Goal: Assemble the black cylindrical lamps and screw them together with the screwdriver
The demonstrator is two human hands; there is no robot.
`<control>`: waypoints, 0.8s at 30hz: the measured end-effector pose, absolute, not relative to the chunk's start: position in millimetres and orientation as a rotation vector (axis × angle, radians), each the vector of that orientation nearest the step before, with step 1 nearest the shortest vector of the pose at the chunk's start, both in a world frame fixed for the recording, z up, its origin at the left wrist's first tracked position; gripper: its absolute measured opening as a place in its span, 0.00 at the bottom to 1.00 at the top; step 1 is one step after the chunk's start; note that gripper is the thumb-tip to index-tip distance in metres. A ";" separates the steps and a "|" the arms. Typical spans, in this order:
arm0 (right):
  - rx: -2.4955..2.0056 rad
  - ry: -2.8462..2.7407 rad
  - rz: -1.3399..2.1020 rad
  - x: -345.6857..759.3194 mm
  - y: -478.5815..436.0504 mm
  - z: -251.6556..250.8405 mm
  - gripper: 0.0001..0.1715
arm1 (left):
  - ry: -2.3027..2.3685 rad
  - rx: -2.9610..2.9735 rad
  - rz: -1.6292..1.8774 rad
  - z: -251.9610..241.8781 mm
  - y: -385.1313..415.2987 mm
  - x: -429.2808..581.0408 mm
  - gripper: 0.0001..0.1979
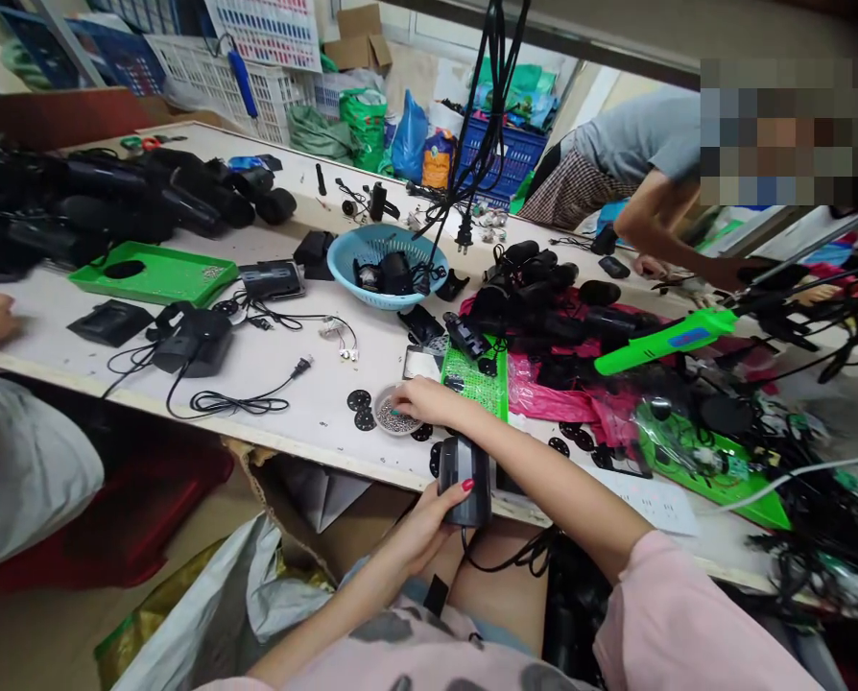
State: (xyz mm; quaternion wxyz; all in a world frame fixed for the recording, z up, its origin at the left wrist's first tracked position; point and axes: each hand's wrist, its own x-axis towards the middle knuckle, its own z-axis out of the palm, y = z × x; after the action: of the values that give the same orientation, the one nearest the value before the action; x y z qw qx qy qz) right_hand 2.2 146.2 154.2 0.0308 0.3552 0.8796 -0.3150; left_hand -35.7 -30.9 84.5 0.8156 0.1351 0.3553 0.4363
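I have the black casing [476, 463], boxy with a cord [534, 555] below, at the table's [314, 408] near edge, gripped in my left hand [436, 516]. My right hand [425, 399] dips into a small bowl [378, 413] of metal bits [393, 420]; I can't tell whether it pinches any. Black discs [364, 420] crowd the bowl; a green tray [484, 386] lies right.

The basket [378, 297] stands behind the dish [398, 431].
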 end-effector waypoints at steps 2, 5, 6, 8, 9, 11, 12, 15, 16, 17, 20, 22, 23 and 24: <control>1.136 2.735 -1.123 9.3 144.4 156.7 0.09 | 0.753 0.295 0.929 85.6 -31.1 -36.5 0.26; 1.241 2.725 -1.404 19.3 139.7 160.2 0.08 | 0.754 0.304 0.922 87.2 -30.3 -37.0 0.25; 1.288 2.705 -1.507 22.8 137.7 161.6 0.09 | 0.756 0.307 0.920 87.5 -29.8 -36.9 0.26; 1.374 2.650 -1.719 31.2 132.5 164.8 0.11 | 0.760 0.314 0.920 87.9 -29.2 -36.3 0.28; 1.408 2.619 -1.822 36.3 129.0 166.6 0.12 | 0.765 0.318 0.922 88.4 -29.1 -35.9 0.28; 1.471 2.564 -2.011 48.8 120.0 169.8 0.15 | 0.778 0.325 0.926 90.0 -29.4 -34.9 0.28; 1.508 2.542 -2.091 55.8 114.5 170.9 0.17 | 0.783 0.328 0.926 91.2 -29.7 -34.2 0.28; 1.655 2.499 -2.240 77.0 97.3 171.1 0.21 | 0.800 0.339 0.924 96.1 -30.6 -32.0 0.29; 1.704 2.490 -2.259 82.7 92.8 170.1 0.22 | 0.806 0.342 0.923 97.8 -30.6 -31.3 0.30; 1.744 2.483 -2.264 87.0 89.4 168.6 0.21 | 0.812 0.346 0.921 99.2 -30.5 -30.7 0.31; 1.788 2.487 -2.200 88.8 88.1 163.9 0.19 | 0.829 0.354 0.913 101.6 -29.2 -29.5 0.31; 1.750 2.512 -2.090 80.1 94.4 162.5 0.16 | 0.839 0.357 0.906 101.2 -28.3 -29.4 0.31; 1.712 2.529 -2.015 73.3 99.0 162.7 0.14 | 0.842 0.358 0.903 100.6 -28.1 -29.4 0.31; 1.666 2.546 -1.929 65.5 104.3 163.2 0.11 | 0.844 0.359 0.903 99.8 -28.1 -29.5 0.31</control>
State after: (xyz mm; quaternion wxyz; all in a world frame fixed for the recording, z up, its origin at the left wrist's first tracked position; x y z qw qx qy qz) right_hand 65.5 104.3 163.2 -0.2285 0.4502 0.6881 -0.5212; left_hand -29.5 -28.1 99.8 0.8000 0.1671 0.3933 0.4212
